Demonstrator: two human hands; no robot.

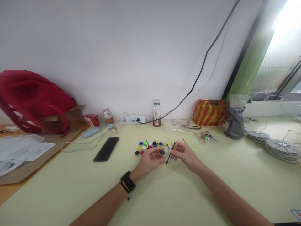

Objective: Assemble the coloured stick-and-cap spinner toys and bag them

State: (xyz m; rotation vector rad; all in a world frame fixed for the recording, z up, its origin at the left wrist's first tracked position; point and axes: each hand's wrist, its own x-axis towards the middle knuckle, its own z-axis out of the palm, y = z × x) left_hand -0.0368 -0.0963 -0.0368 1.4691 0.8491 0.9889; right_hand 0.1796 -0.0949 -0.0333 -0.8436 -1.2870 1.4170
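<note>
My right hand (184,155) pinches a thin black plastic stick with an arrow-shaped end (167,160), tilted with the arrow end downward. My left hand (150,160) is beside it, thumb and index finger apart and curved toward the stick. A dark grey round piece (162,153) shows between those fingers; it looks to be lying on the table. Behind my hands lie several small round pieces (140,147) in yellow, blue, green, white, red and black. Coloured arrow-ended sticks, among them a blue stick (168,147) and a red stick (184,141), lie around my right hand.
A black phone (106,149) lies to the left on the pale green table (77,188). A bottle (157,112) and a power strip (134,118) stand by the wall. At right are a plastic bag of coloured parts (207,137), a striped bag (209,113) and stacked grey discs (282,149).
</note>
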